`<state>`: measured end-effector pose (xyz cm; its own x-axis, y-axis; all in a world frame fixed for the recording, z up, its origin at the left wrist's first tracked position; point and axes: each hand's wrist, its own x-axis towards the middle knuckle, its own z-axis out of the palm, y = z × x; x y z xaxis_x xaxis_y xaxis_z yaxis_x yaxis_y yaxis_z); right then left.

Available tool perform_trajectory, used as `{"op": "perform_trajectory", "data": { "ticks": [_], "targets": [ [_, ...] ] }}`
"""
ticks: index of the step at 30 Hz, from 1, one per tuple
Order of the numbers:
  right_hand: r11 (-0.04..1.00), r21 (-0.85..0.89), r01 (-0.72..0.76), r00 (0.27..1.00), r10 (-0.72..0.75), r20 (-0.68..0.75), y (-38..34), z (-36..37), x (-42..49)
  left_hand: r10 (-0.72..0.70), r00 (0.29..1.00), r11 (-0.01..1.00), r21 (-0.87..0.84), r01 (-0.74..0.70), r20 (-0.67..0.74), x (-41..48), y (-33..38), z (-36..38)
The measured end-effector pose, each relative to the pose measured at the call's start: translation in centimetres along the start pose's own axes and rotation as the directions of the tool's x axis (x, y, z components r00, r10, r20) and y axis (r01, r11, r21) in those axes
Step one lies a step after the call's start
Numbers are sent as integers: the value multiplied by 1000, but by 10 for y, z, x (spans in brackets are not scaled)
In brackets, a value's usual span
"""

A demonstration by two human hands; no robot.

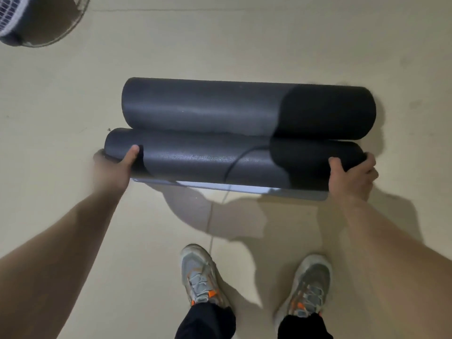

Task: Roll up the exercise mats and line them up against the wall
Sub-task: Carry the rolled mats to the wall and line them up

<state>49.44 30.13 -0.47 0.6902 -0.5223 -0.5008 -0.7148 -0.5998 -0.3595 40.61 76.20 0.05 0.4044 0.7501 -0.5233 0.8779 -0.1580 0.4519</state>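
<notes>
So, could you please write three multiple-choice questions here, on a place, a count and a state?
1. Where is the fan? A) upper left of view B) lower left C) lower right
2. How many rolled mats show? A) one B) two C) four
3. What holds the near mat? A) nothing B) the left grip and the right grip, at its ends C) a strap
Answers: 1 A, it fills that corner; 2 B, the near mat and the far mat run side by side; 3 B, a thumb laps over each end.
</notes>
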Motion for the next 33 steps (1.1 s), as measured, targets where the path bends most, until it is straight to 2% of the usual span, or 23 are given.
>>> {"op": "perform_trajectory", "data": {
  "ticks": [4, 8, 12, 13, 14, 16, 18, 20, 23, 25, 27, 28, 31, 33],
  "targets": [
    [998, 23, -61, 998, 60, 9, -8, 1, -4, 70, 996, 995, -68, -73, -47, 0, 8, 9],
    [994, -75, -74, 994, 79, 73, -9, 2, -20, 104, 988, 994, 27, -102, -113, 3, 16, 11],
    [972, -236, -7, 973, 61, 221, 5, -5, -30, 128, 991, 989, 76, -124, -49, 14, 4, 13],
    [934, -351, 70, 970, 19, 243, 5, -6, -32, 125, 991, 990, 76, -121, -39, 17, 2, 13],
    [851, -492, 183, 964, -57, 259, 2, -8, -34, 127, 991, 990, 71, -124, -31, 20, 0, 14],
    [601, -686, 411, 911, -244, 331, -10, -8, -37, 120, 992, 991, 65, -118, -27, 21, 0, 17],
    [386, -709, 591, 802, -374, 465, -33, 0, -39, 55, 996, 998, 37, -52, -71, 17, 1, 21],
    [281, -655, 701, 708, -385, 592, -59, 12, -38, -114, 984, 991, -92, 102, -138, 2, -2, 33],
    [222, -599, 769, 638, -323, 699, -87, 30, -36, -427, 894, 850, -397, 345, -136, -34, -15, 60],
    [228, -581, 782, 624, -291, 725, -93, 35, -31, -540, 840, 692, -544, 474, 46, -60, -34, 86],
    [248, -563, 788, 615, -270, 741, -94, 36, -27, -504, 792, 527, -603, 598, 344, -88, -50, 116],
    [254, -555, 792, 608, -266, 748, -93, 38, -25, -468, 762, 467, -607, 643, 448, -101, -51, 128],
    [263, -543, 798, 600, -268, 753, -90, 42, -22, -364, 738, 362, -644, 674, 568, -124, -39, 163],
    [253, -537, 804, 592, -276, 757, -90, 44, -21, -357, 715, 279, -661, 696, 602, -128, -31, 174]
  ]
}}
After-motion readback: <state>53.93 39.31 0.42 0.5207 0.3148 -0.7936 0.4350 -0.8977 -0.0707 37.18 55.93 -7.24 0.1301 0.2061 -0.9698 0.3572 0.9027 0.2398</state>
